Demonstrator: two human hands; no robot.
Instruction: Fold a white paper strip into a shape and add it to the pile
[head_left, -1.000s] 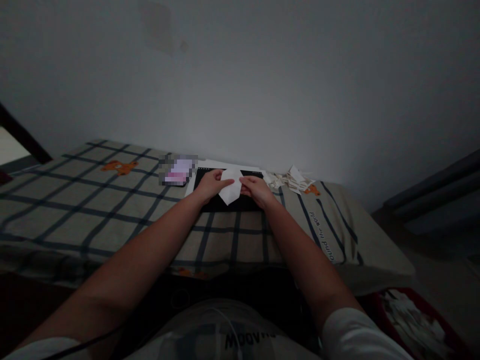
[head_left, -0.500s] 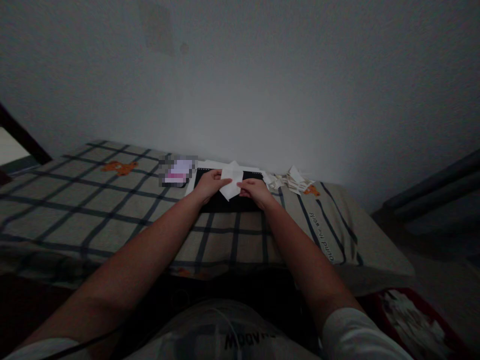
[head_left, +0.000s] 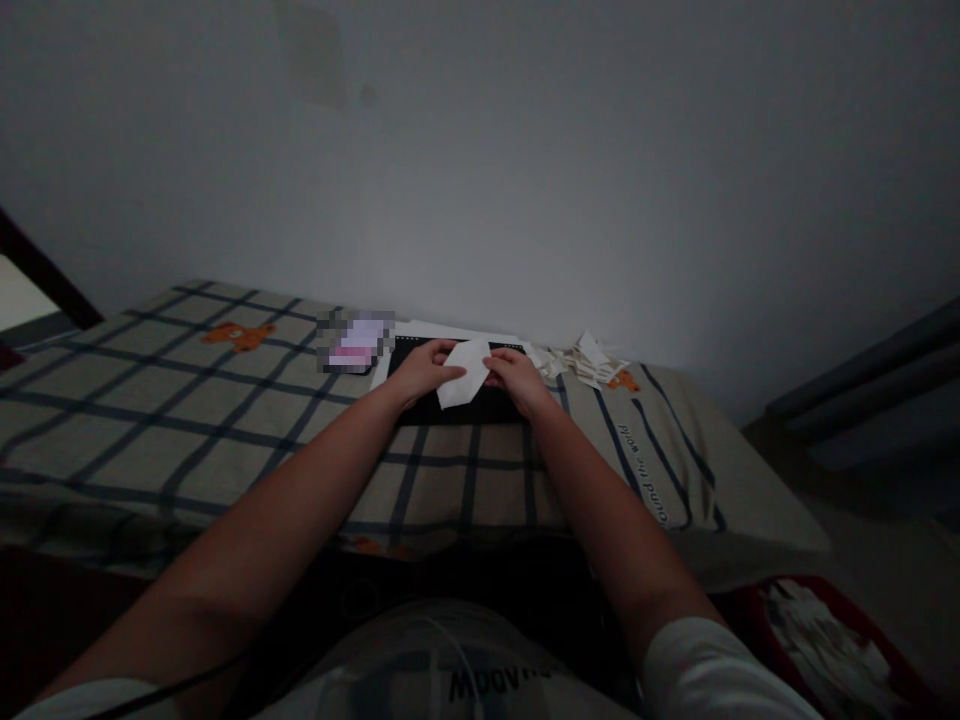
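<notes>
A white piece of folded paper point(head_left: 463, 374) is held between my two hands, tilted so its upper end leans to the right. My left hand point(head_left: 424, 372) pinches its left edge, thumb on top. On the other side, the fingertips of my right hand point(head_left: 515, 375) are closed on the paper's upper right edge. Beneath both hands lies a black notebook or board point(head_left: 480, 408) with a row of small holes along its far edge. White sheets point(head_left: 431, 328) stick out behind it and to its left.
A phone point(head_left: 356, 343) with a lit, partly blurred screen lies to the left. Several white paper pieces point(head_left: 594, 361) are heaped at the right. A checked cloth point(head_left: 247, 400) covers the surface, which meets a wall point(head_left: 480, 180). Below right, a red container point(head_left: 847, 610) holds more paper.
The paper has turned clockwise, and its far pointed tip no longer shows. My right hand has shifted slightly up along its edge. The left hand has hardly moved.
</notes>
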